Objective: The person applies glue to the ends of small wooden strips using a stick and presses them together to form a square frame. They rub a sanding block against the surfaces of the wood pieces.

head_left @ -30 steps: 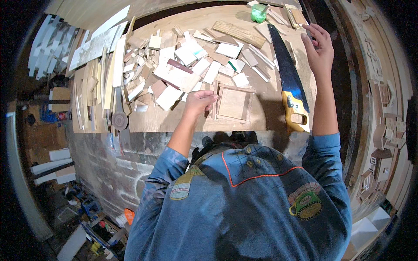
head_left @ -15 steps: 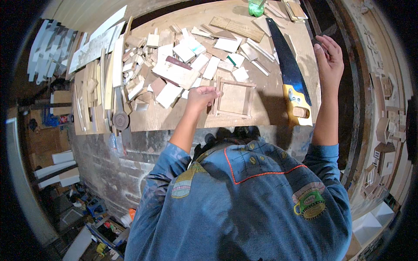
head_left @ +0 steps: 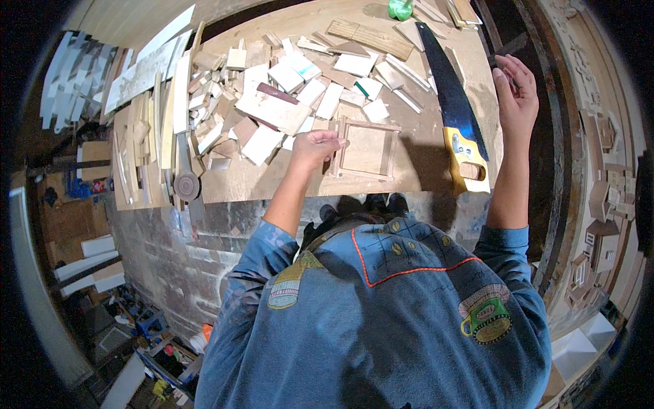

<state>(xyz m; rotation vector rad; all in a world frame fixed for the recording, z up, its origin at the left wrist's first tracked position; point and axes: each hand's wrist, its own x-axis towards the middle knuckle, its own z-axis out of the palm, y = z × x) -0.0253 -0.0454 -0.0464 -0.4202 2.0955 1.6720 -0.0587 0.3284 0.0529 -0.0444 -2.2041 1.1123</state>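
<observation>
My left hand (head_left: pixel 315 147) is closed in a pinch at the left side of a small rectangular wooden frame (head_left: pixel 391 155), which lies on the workbench near its front edge. My right hand (head_left: pixel 518 92) is raised at the bench's right edge, thumb and forefinger close together. Something small and dark shows at those fingertips, too dim to name. Between the two hands lies a handsaw (head_left: pixel 452 95), its dark blade pointing away from me and its yellow handle (head_left: pixel 466 162) near the front edge.
Many wood offcuts (head_left: pixel 272 116) cover the bench's left and middle. Long strips (head_left: pixel 167 112) and a round wooden disc (head_left: pixel 188 185) are at the left end. A green bottle (head_left: pixel 400 9) stands at the back. Small wooden models (head_left: pixel 601 238) line the far right.
The view has tilted very slightly. Both hands, the wooden frame and the handsaw keep their places relative to one another.
</observation>
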